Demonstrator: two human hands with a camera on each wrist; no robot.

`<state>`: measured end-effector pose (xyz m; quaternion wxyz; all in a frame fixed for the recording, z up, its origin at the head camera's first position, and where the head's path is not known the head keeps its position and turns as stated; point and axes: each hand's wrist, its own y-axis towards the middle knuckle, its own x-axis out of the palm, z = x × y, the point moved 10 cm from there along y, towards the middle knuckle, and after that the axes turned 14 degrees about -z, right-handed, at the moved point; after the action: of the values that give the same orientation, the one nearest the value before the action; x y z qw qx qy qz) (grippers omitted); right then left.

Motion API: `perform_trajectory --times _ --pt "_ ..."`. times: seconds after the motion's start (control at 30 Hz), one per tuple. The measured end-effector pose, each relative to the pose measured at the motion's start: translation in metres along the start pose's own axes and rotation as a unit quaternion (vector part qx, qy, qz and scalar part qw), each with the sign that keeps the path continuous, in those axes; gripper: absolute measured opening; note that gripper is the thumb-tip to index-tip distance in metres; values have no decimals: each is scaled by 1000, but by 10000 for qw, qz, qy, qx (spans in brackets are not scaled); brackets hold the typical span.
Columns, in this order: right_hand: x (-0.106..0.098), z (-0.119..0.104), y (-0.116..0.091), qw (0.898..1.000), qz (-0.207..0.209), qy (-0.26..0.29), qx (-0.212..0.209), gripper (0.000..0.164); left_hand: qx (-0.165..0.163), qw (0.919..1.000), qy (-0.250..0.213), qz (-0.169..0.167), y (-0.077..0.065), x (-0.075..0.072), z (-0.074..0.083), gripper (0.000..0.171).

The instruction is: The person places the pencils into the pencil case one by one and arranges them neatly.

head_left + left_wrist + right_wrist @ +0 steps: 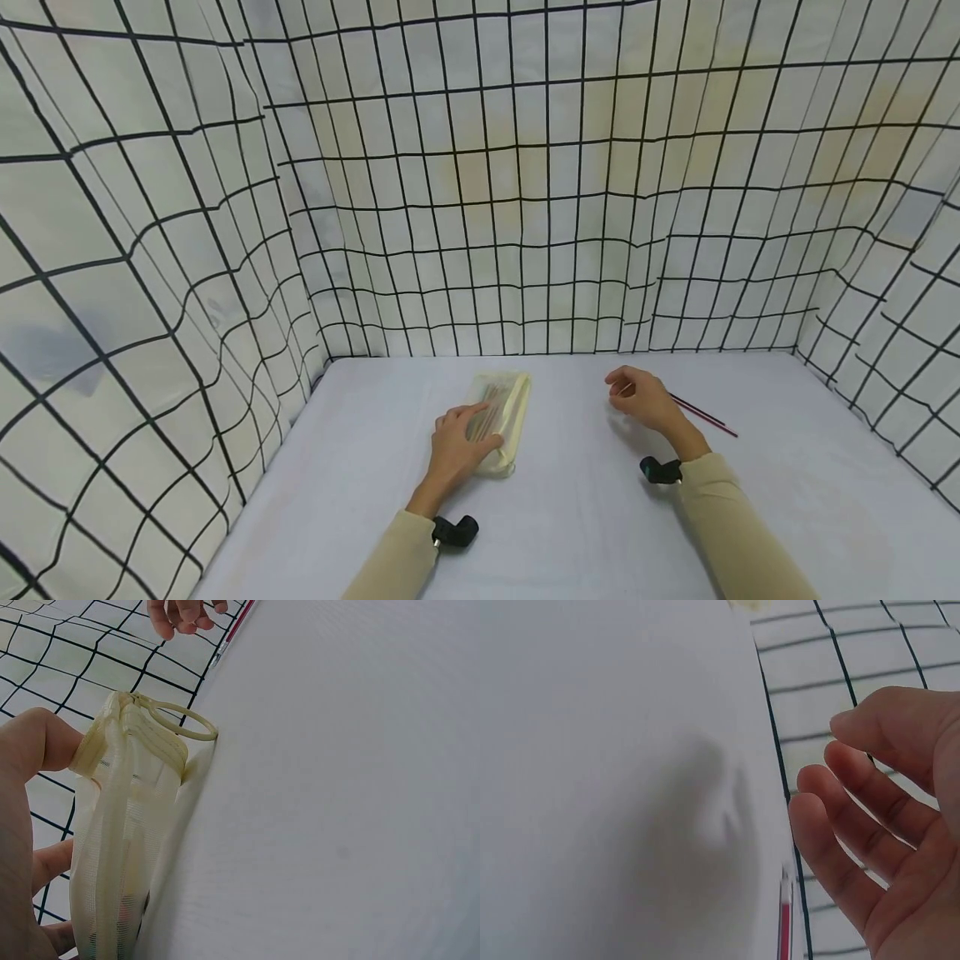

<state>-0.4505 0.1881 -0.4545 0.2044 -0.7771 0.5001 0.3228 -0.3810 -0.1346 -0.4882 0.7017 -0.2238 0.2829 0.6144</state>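
Note:
A pale yellow mesh zip pouch [516, 417] lies on the white table, left of centre, with slim stick-like contents showing through. My left hand [454, 450] holds it from the left side, thumb at the near end and fingers across the top. In the left wrist view, the pouch [124, 825] has a cord loop [187, 727] at its zipper end. My right hand [643, 398] hovers over the table with loosely bent fingers and nothing in them. Beside it lie two thin sticks, one red [712, 419] and one dark [701, 407]; their exact kind is unclear.
The white tabletop [562, 533] spreads in front of me. Black grid netting over pale sheeting [495, 225] rises behind the table and along both sides. A small black camera sits on each wrist.

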Motion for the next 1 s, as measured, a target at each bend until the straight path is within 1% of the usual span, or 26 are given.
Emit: perform_trajectory --times 0.13,0.23,0.4,0.57,1.0 --pt "-17 11 -7 9992 119 -389 -37 31 -33 10000 -33 0 1 0 -2 67" --pt "-26 19 -14 9980 134 -621 17 30 -35 10000 -60 1 1 -1 -2 67" --pt "-39 32 -24 9949 -21 -969 270 33 13 10000 -49 8 1 -1 0 66" --pt "-47 41 -32 9898 -153 -1322 503 35 27 10000 -60 24 -1 -2 0 66" --pt "-55 58 -41 9849 -189 -1511 821 35 57 9999 -97 -12 -1 -1 -1 66"
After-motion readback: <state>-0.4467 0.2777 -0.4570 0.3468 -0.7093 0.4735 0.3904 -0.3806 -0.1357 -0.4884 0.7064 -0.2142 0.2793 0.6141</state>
